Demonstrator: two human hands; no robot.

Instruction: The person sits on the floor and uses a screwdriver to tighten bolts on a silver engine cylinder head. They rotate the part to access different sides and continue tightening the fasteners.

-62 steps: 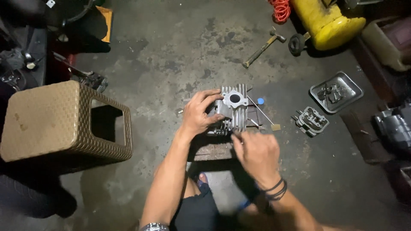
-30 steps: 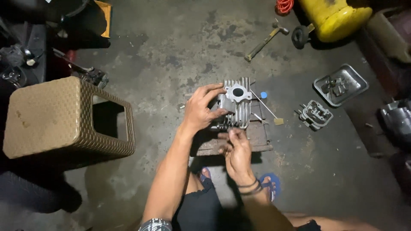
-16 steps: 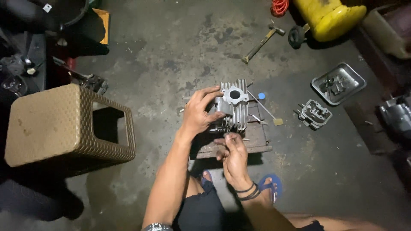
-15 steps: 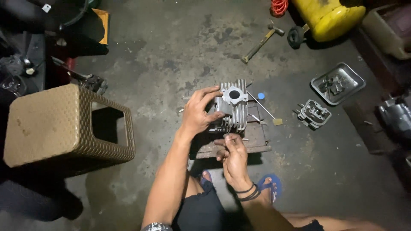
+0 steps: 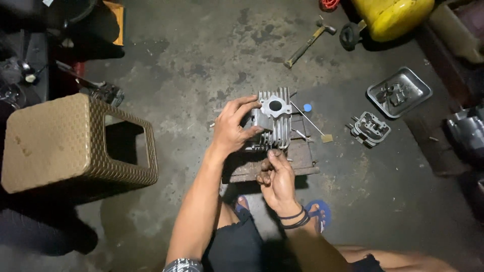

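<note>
The left hand is clamped on the finned grey metal cylinder, which stands on a flat wooden block. Just below the cylinder, the right hand has its fingers pinched together. A woven brown stool stands well to the left of the cylinder.

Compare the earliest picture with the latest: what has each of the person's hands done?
The right hand drew in from the right of the finned grey metal engine cylinder to its near edge, fingers pinched together. The left hand stayed gripping the cylinder's left side on the wooden block.
</note>
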